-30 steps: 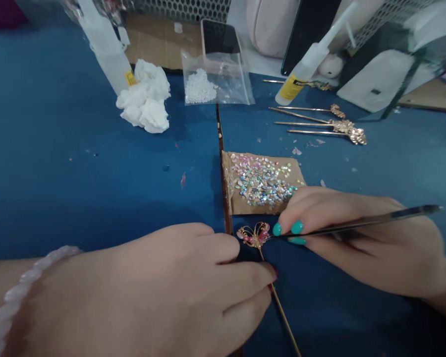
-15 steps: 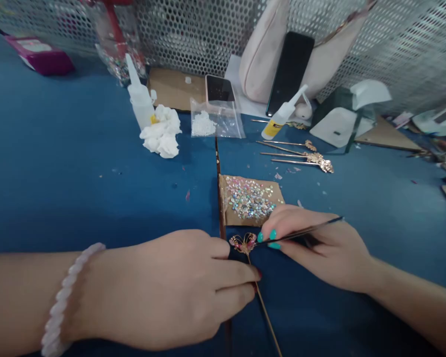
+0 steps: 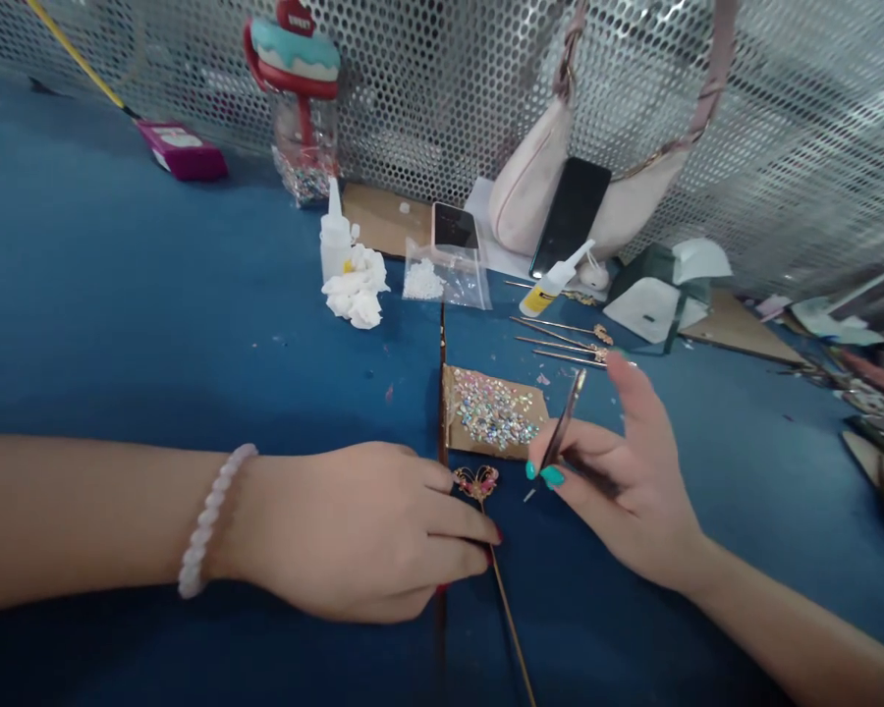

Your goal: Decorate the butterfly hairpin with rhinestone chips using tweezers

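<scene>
My left hand [image 3: 360,530], with a pale bead bracelet at the wrist, lies palm down, its fingers closed on a hairpin. The butterfly head of this gold hairpin [image 3: 477,481] carries pink stones and shows just past my fingertips; its long stem slants down to the bottom edge. To the right, my right hand [image 3: 619,481] pinches dark metal tweezers [image 3: 562,427] between thumb and finger, another finger raised. Their tip points down, a little apart from the butterfly. Just beyond both hands is a cardboard piece [image 3: 453,442] covered with small shiny rhinestones [image 3: 493,407].
Behind lie several gold hairpins [image 3: 560,341], a yellow-labelled glue bottle [image 3: 549,290], a bag of white bits [image 3: 423,282], crumpled tissue [image 3: 358,290] and another glue bottle [image 3: 334,241]. A dark phone [image 3: 571,211] leans on a pink handbag [image 3: 523,187]. A purple tape measure [image 3: 182,150] is far left.
My right hand has moved its tweezers away from the butterfly and tipped them steeper, with a finger lifted. My left hand still holds the hairpin. The camera view has shifted, showing more at the back.
</scene>
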### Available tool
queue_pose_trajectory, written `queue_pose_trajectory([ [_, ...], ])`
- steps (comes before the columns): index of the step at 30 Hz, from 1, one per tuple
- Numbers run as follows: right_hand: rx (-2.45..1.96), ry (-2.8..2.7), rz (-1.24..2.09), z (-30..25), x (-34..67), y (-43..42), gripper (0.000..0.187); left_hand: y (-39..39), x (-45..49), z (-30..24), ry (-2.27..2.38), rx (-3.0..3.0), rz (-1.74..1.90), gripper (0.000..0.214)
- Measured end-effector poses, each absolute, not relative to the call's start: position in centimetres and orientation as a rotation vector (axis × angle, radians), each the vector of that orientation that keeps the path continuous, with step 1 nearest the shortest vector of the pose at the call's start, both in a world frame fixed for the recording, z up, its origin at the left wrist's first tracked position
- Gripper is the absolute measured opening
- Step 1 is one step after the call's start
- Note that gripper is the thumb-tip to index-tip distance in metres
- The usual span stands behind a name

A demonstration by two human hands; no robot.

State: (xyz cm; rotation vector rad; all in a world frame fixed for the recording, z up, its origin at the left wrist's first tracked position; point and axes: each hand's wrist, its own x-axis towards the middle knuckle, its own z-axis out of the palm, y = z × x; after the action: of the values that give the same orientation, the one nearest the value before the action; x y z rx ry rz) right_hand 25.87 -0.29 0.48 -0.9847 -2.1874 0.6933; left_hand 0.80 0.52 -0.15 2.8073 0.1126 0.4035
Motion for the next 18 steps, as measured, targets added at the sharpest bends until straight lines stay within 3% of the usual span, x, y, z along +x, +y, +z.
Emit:
queue_pose_trajectory([
  [11, -0.857, -2.214, 0.683, 0.24, 26.15, -0.61, 0.029, 0.49, 0.75, -0.46, 0.071, 2.795, 0.399, 0.027],
  [18, -0.744, -2.289, 0.823, 0.15, 26.21, -0.69, 0.048, 0.71, 0.85, -0.3, 0.07, 2.786, 0.405, 0.026],
])
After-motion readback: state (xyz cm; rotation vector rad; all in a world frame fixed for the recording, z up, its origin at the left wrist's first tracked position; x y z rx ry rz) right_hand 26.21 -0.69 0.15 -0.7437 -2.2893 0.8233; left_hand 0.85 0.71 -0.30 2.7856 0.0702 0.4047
